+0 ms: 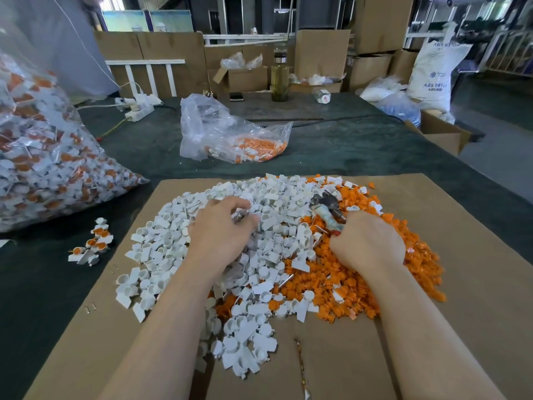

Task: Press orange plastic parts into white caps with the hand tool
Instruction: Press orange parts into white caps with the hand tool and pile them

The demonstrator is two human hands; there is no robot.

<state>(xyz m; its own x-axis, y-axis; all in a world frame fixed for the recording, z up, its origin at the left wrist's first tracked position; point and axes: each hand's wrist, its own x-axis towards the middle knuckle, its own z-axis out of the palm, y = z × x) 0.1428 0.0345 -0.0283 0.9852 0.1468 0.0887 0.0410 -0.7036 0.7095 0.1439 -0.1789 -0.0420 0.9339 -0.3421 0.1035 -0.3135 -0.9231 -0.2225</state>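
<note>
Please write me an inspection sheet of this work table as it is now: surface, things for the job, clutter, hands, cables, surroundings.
Surface: brown cardboard sheet lying on a dark green table cover.
Job's things: heap of white caps on the left, orange parts on the right, mixing in the middle; hand tool lies on the heap.
Clutter: few assembled pieces off the cardboard; large filled bag; smaller open bag; bottle.
Hands: left hand picks among white caps; right hand closed around the tool's handle end.
Cables: power strip with white leads, far left.
Surroundings: cardboard boxes, white sack.
</note>
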